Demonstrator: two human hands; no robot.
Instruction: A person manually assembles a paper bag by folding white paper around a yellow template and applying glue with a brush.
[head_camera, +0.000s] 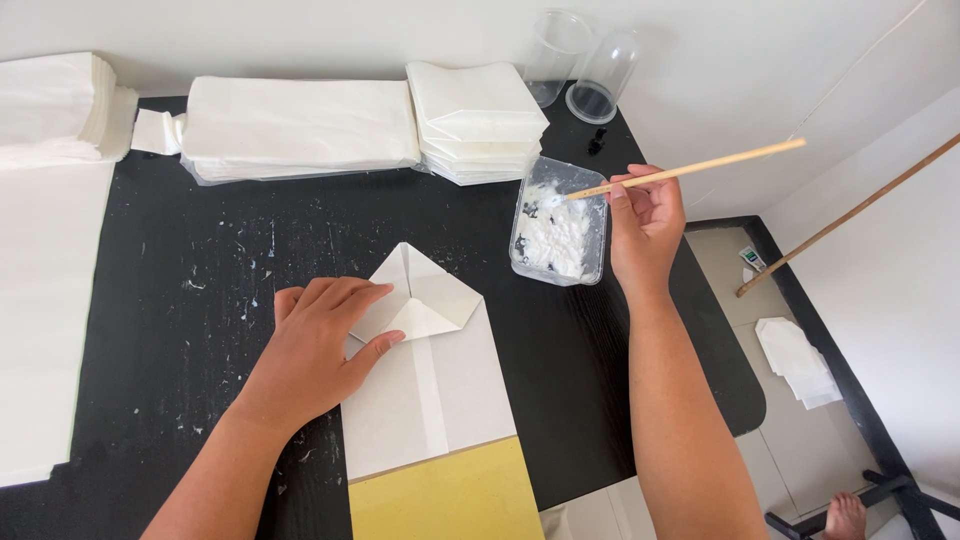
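**Two hands, one paper bag and a tub of white paste**

Two jobs are split between the hands. The left hand (318, 345) lies flat and spread on the paper bag (425, 385), fingers pressing its folded end, so the creases stay down and the sheet cannot slide on the black table (160, 330). The right hand (645, 225) is closed in a pinch around a thin wooden stick (690, 168). The stick's near tip dips into the clear plastic tub (560, 222), which sits just right of the bag's folded end, close enough for the stick to pass between tub and fold.

The bag lies near the middle of the table, lengthwise from near to far. It is off-white, with a lengthwise seam strip down its centre. Its far end is folded into a point, with side flaps tucked inward to form a diamond shape; the flaps look loose, lifting slightly. Its near end rests on a yellow sheet (445, 495).

The tub holds lumpy white paste with a few dark specks. Dried white flecks dot the table around the bag.

Along the far edge sit stacks of white paper (300, 125) and a pile of folded bags (478, 120), with two clear cups (580, 60) tipped over to the right of them. A long white sheet (45, 300) covers the left side.
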